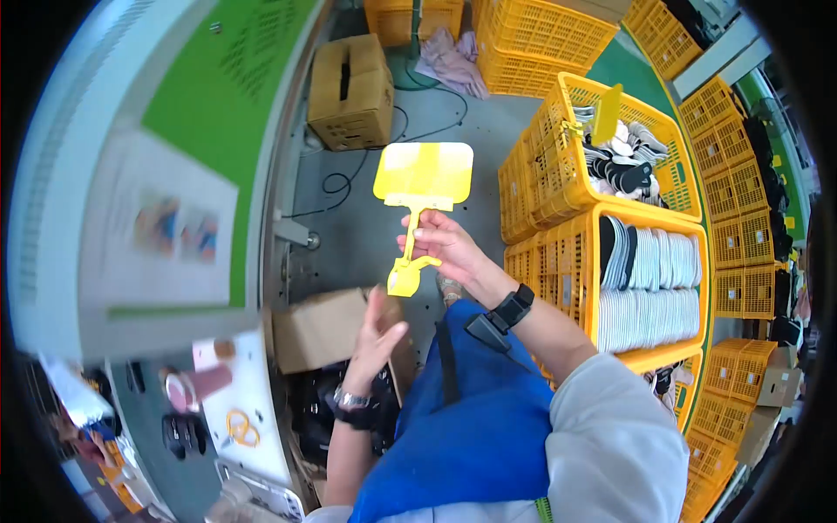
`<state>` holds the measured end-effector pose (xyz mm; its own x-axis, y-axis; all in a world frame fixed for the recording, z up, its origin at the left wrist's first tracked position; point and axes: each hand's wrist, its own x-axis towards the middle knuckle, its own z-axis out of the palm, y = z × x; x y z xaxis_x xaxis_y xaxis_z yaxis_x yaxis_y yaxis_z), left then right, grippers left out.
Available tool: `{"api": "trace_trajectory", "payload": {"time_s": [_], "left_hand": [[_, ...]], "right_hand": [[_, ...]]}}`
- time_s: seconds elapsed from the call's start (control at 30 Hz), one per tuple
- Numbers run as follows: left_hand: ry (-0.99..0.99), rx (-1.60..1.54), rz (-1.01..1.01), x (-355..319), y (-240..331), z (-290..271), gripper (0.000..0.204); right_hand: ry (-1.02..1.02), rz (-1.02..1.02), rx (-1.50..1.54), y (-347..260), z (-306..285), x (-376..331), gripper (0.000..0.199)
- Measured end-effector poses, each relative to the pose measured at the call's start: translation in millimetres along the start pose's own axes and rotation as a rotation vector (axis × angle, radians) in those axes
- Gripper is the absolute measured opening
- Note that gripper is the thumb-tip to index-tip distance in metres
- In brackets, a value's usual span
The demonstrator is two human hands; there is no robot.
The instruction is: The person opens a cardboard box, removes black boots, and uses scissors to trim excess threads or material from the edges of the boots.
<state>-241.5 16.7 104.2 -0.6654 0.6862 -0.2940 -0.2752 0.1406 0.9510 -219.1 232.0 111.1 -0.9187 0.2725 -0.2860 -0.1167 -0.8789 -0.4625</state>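
In my right hand [449, 247] is a yellow clip-on sign holder [425, 174], its stem pinched between thumb and fingers. A blank-looking yellow card fills its top, and a curved clip hangs at the bottom. Just below and left of that clip, my left hand [377, 333] is raised with fingers stretched out, holding nothing. To the right stands a yellow crate [586, 288] packed with rows of white and black insole-like pieces [649, 288]. Behind it, another yellow crate [545, 174] holds loose black and white pieces [623, 157] and has a similar yellow sign [608, 113] clipped to its rim.
A cardboard box [350, 91] sits on the floor ahead, near black cables [340, 183]. Stacked yellow crates [540, 39] stand behind. An open carton [318, 331] is beside my left hand. Along the left runs a green and white board [174, 174], with a white worktop [248, 401] below.
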Motion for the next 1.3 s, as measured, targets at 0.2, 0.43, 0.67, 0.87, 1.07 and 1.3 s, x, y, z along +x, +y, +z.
{"api": "trace_trajectory", "payload": {"time_s": [0.2,0.43,0.67,0.87,1.07,1.3], "left_hand": [[0.127,0.034,0.251,-107,51,21,0.024],[0.053,-0.026,0.400,-181,61,16,0.028],[-0.182,-0.705,0.033,-168,65,18,0.054],[-0.188,-0.314,0.165,-130,59,40,0.044],[-0.255,-0.230,0.007,-110,32,56,0.041],[-0.432,0.008,-0.217,-101,25,74,0.040]], "right_hand": [[-0.192,0.056,-0.392,36,84,-127,0.025],[-0.173,0.003,-0.519,18,110,-203,0.033],[-0.374,-0.151,-0.441,6,106,-205,0.036],[-0.414,0.165,-0.374,28,84,-199,0.052],[-0.262,0.078,-0.415,30,67,-214,0.065],[0.000,-0.163,-0.700,17,20,-236,0.060]]}}
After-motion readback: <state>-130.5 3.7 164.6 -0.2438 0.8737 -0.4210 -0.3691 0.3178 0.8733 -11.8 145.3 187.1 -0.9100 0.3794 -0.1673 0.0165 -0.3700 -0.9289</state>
